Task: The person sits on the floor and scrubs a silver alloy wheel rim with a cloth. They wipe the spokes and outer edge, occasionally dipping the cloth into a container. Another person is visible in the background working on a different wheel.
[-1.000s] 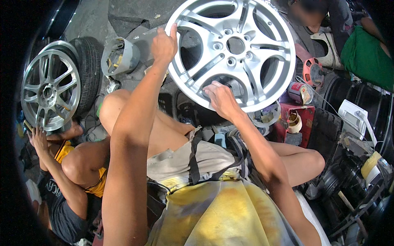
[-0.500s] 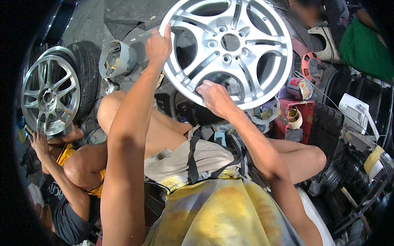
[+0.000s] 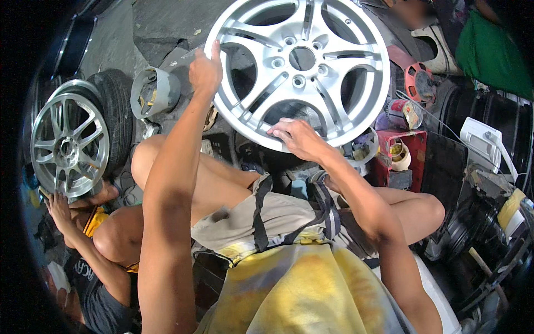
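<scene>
A silver multi-spoke alloy wheel (image 3: 303,40) is held up in front of me, its spoked face toward me. My left hand (image 3: 205,73) grips its left edge; the thumb points up along the outer lip, and the other fingers are partly hidden. At the lower edge, my right hand (image 3: 299,138) is bent over the lip, with its fingertips on the metal near a spoke opening. Both arms reach forward over my lap, where a yellow-stained shirt (image 3: 295,289) and beige shorts (image 3: 233,217) show.
On the left, another person's hand (image 3: 58,210) is beside a second silver wheel (image 3: 68,147) near a black tyre (image 3: 114,111). A grey bucket (image 3: 172,92) stands behind. To the right are a paint can (image 3: 404,114), a red box (image 3: 384,161) and a green cloth (image 3: 495,55).
The wheel has shifted slightly left in view with my left hand on it. My right hand has slid a little rightward along the lower lip, and the whole view has tilted slightly.
</scene>
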The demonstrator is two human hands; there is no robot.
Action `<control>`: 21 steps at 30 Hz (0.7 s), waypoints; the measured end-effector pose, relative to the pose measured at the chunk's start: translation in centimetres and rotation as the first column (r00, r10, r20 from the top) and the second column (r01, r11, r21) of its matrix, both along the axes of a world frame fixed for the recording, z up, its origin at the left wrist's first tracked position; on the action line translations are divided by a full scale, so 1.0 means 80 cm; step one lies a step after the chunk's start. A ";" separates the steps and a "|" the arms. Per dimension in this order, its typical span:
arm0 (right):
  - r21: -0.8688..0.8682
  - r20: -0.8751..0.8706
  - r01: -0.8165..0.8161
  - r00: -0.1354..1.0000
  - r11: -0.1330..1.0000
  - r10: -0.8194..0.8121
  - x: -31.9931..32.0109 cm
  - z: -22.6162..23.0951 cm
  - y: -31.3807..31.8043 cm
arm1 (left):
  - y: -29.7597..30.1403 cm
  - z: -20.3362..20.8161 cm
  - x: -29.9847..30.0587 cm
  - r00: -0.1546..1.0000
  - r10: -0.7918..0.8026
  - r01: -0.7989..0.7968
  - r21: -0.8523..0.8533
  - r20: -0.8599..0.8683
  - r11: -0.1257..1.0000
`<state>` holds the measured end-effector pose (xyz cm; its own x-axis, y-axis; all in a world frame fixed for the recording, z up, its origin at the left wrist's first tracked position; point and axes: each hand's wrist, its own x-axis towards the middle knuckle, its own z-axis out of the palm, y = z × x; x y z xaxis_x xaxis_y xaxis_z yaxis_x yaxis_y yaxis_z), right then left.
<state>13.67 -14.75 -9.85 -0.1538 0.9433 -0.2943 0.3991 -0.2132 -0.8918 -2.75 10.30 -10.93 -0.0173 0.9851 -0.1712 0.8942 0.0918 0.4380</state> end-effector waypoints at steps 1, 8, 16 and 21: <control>0.033 0.002 -0.006 1.000 0.999 0.006 -0.002 0.002 0.004 | 0.000 -0.002 0.001 1.000 -0.002 0.002 -0.011 0.006 1.000; 0.105 -0.027 -0.009 1.000 0.994 0.012 0.005 -0.009 0.001 | 0.002 -0.008 0.001 1.000 0.009 -0.009 0.001 -0.015 1.000; 0.011 -0.070 -0.001 0.998 1.000 0.002 -0.001 -0.021 0.005 | 0.002 -0.001 0.004 0.998 -0.021 0.023 0.029 -0.062 0.999; 0.063 -0.067 0.058 0.996 0.996 -0.054 -0.015 -0.025 0.011 | 0.000 -0.002 0.006 0.998 -0.024 0.025 0.017 -0.057 1.000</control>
<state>12.45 -13.87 -11.84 -0.1170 0.9676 -0.2236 0.3286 -0.1748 -0.9282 -2.25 10.32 -11.09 -0.0019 0.9881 -0.1535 0.9195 0.0621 0.3882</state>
